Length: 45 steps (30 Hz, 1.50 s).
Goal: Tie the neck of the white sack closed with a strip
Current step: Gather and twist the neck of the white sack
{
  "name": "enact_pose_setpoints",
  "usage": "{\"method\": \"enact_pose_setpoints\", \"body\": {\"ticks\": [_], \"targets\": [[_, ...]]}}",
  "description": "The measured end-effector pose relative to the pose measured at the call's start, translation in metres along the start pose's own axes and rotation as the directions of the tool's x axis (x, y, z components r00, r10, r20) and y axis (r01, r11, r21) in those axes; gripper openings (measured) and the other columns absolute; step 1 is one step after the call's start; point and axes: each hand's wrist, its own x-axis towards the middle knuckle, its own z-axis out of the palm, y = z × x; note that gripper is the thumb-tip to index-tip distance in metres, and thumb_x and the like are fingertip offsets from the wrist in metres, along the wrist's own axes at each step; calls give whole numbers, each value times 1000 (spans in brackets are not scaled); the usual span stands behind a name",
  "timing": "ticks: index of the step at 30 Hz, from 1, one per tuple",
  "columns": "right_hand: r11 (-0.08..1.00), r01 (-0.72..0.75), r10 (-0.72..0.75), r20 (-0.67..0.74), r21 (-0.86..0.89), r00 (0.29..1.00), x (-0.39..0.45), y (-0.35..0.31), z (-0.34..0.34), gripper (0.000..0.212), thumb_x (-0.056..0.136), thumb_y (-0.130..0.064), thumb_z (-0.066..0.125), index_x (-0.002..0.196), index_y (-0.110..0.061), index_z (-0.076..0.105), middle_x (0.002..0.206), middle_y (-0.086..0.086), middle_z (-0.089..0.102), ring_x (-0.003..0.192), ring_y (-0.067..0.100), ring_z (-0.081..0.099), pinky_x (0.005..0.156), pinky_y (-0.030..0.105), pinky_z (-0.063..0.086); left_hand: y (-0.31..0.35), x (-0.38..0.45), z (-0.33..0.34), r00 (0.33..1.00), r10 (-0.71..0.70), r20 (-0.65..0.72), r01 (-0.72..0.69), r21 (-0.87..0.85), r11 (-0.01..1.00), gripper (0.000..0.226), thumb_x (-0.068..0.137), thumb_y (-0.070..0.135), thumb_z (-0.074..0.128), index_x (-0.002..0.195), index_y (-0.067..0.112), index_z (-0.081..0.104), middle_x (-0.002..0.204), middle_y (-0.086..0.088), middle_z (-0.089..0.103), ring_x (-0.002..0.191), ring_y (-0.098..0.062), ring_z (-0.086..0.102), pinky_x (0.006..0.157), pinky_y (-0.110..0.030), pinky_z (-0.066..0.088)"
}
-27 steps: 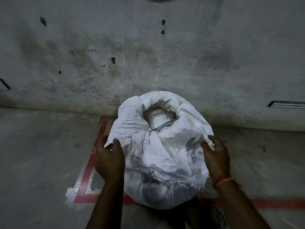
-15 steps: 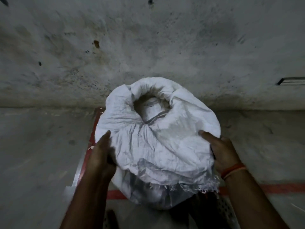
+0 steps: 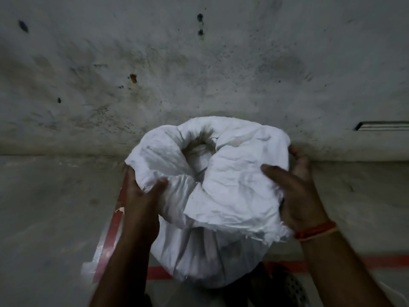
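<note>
gathering the rolled collar of the white sack (image 3: 212,187) before tying.

the sack stands on the concrete floor (image 3: 44,218) against the wall (image 3: 199,74), over red floor tape (image 3: 111,231). left hand (image 3: 141,196) and right hand (image 3: 298,196) each clamp a fold of the collar on opposite sides, probably to draw the open mouth (image 3: 199,147) into a neck. no strip is visible.

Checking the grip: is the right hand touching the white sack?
Touching. Head view: right hand presses the white sack's folded top, thumb on the fabric.
</note>
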Motion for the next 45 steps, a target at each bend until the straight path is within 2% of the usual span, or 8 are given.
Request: {"method": "enact_pose_setpoints", "body": {"ticks": [10, 18, 21, 26, 31, 36, 40, 45], "targets": [[991, -11, 7, -32, -137, 999, -35, 31, 35, 62, 74, -5, 80, 123, -21, 45, 119, 4, 66, 103, 18, 69, 85, 41, 58, 0, -40, 23, 945, 325, 32, -223, 789, 573, 95, 82, 33, 78, 157, 12, 23, 164, -20, 11, 151, -36, 18, 118, -36, 21], [989, 70, -80, -71, -132, 994, -48, 1, 53, 60, 77, -11, 80, 119, -29, 43, 122, 3, 61, 107, 18, 65, 94, 48, 57, 11, -99, 44, 727, 380, 572, -687, 593, 421, 76, 68, 51, 81, 130, 18, 51, 142, -3, 42, 136, -19, 38, 112, -36, 37], [985, 114, -122, -60, -127, 991, -56, -11, 57, 52, 77, -9, 78, 105, -38, 45, 115, 2, 64, 103, 20, 67, 92, 53, 58, 0, -110, 53, 771, 410, 488, -633, 661, 403, 85, 66, 54, 81, 133, 17, 46, 138, -6, 46, 130, -20, 42, 112, -36, 35], [963, 240, -239, 20, -125, 971, -64, -45, 50, 47, 77, -8, 76, 111, -30, 52, 114, 10, 67, 98, 23, 70, 85, 53, 60, 23, -105, 49, 755, 588, 289, -624, 592, 510, 55, 61, -7, 58, 112, 11, 64, 111, 3, 64, 106, -12, 61, 94, -29, 52], [915, 371, -340, 187, -162, 921, -67, -80, 36, 45, 74, 6, 59, 108, -20, 72, 83, 2, 68, 68, 19, 56, 63, 36, 51, 71, -93, 48, 706, 582, 403, -702, 507, 501, 57, 63, -7, 54, 110, 19, 71, 110, 15, 71, 103, 0, 67, 94, -14, 49], [641, 697, -491, 527, -321, 694, -79, -111, 21, 66, 69, 11, 52, 131, -12, 61, 126, 2, 59, 117, 5, 58, 98, 22, 48, 127, -86, 57, 642, 548, 536, -765, 493, 415, 35, 72, 13, 54, 98, 23, 75, 91, 8, 77, 85, -5, 69, 79, -9, 49], [356, 850, -488, 699, -388, 523, -75, -136, 18, 40, 78, -7, 75, 116, -11, 66, 115, 3, 54, 110, 5, 55, 89, 12, 42, 167, -74, 70, 563, 577, 592, -827, 414, 381, 15, 85, 16, 63, 92, 29, 63, 69, 20, 65, 69, 7, 64, 62, -20, 46], [475, 833, -527, 666, -285, 528, -73, -182, 29, 14, 85, -17, 63, 80, -6, 69, 90, 7, 62, 83, 19, 63, 72, 36, 52, 201, -82, 89, 506, 470, 723, -860, 382, 339, 32, 93, 31, 66, 122, 22, 59, 80, 10, 68, 67, -10, 66, 62, -25, 48]]}}
